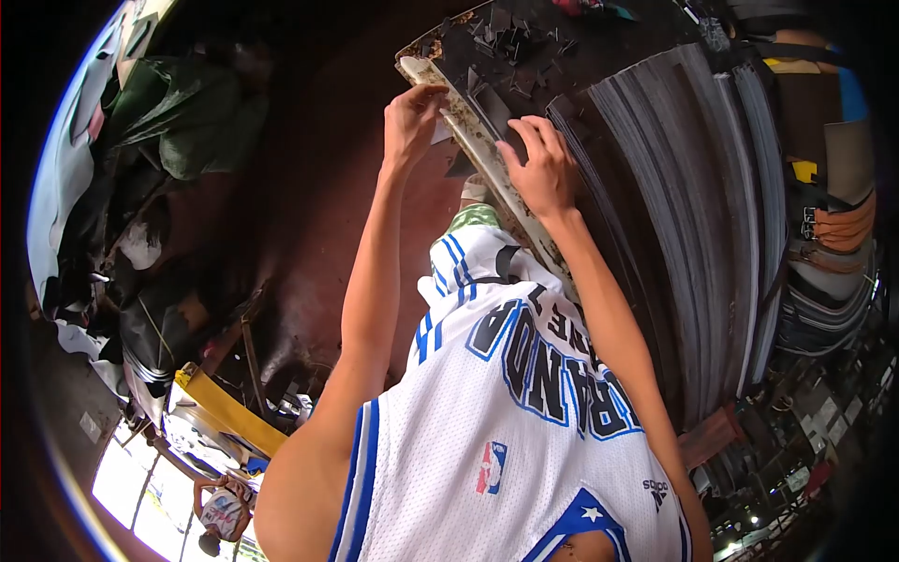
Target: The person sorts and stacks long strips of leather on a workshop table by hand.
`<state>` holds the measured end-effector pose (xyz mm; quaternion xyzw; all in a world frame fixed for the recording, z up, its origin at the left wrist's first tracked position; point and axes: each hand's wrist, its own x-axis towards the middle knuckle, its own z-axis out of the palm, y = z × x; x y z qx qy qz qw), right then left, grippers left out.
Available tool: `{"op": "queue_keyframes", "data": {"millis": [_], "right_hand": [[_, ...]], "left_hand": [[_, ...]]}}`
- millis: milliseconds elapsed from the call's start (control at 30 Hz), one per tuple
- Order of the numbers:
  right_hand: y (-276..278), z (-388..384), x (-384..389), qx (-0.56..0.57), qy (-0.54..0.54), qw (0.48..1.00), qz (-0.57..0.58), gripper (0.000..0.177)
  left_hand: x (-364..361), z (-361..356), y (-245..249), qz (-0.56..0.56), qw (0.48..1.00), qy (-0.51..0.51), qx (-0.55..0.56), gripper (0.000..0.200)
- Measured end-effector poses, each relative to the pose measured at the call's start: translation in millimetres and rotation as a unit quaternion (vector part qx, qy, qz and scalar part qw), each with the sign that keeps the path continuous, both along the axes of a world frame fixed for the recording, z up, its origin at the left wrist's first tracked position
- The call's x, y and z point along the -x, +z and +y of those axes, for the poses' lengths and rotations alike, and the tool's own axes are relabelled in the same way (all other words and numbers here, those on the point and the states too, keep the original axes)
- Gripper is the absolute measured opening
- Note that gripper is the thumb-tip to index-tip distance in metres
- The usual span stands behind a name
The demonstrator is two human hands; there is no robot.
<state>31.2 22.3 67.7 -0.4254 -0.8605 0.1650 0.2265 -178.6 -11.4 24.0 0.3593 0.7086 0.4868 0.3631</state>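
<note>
The left hand closes its grip on the near edge of a worn pale board, thumb and fingers pinching it; the right hand lies open, fingers spread on a dark sheet at the same edge. Dark scraps litter the board's top; stacks of dark sheets stand just beside it, right of the right forearm.

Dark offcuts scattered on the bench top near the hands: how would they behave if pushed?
Probably light and easily scattered: the offcuts are small, thin and lie loose on the bench. Unlikely to roll, being flat and angular. Some overlap, so a push may shift several together.
</note>
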Motion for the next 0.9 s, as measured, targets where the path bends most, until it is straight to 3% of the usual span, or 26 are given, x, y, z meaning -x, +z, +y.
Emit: {"op": "queue_keyframes", "data": {"millis": [333, 533, 900], "right_hand": [[-2.9, 7.4, 10.1, 0.019, -0.004, 1.0, 0.012, 0.026], [-2.3, 7.7, 16.5, 0.019, -0.007, 1.0, 0.01, 0.025], [-5.0, 5.0, 13.4, 0.007, -0.001, 1.0, 0.01, 0.024]], "left_hand": [[-13.7, 0.2, -1.0, -0.023, 0.999, -0.014, -0.035, 0.02], [-17.1, 5.2, -2.2, 0.033, 0.996, -0.066, -0.047, 0.022], [-19.4, 6.9, 2.7, -0.013, 1.0, -0.025, -0.013, 0.024]]}}
